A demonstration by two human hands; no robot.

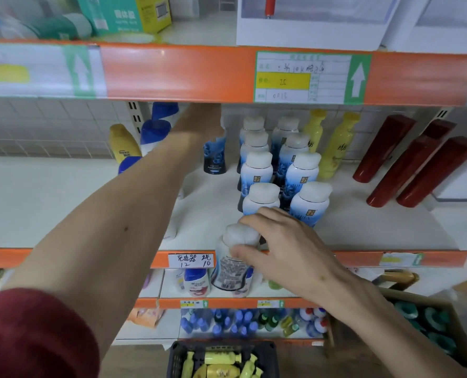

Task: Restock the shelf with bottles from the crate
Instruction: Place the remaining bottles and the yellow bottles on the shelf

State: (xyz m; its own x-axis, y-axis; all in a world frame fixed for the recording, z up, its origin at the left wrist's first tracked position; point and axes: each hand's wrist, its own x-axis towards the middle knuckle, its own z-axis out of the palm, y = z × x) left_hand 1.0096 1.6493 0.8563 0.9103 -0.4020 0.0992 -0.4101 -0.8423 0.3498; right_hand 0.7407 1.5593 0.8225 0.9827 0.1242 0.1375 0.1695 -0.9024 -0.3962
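My left hand (pixel 202 124) reaches deep into the middle shelf (pixel 363 227) and grips the top of a white-and-blue bottle (pixel 214 156) standing at the back. My right hand (pixel 281 244) holds another white-capped bottle (pixel 233 257) by its cap, at the shelf's front edge, label toward me. Two rows of matching white-capped bottles (pixel 303 170) stand just right of the left-hand bottle. The black crate (pixel 224 358) on the floor below holds several yellow bottles.
Yellow bottles (pixel 336 143) and dark red bottles (pixel 406 170) stand further right on the shelf; blue-capped bottles (pixel 156 129) and a yellow one (pixel 123 143) stand left. An orange shelf rail (pixel 172 75) hangs low overhead. A cardboard box (pixel 428 323) sits on the floor at right.
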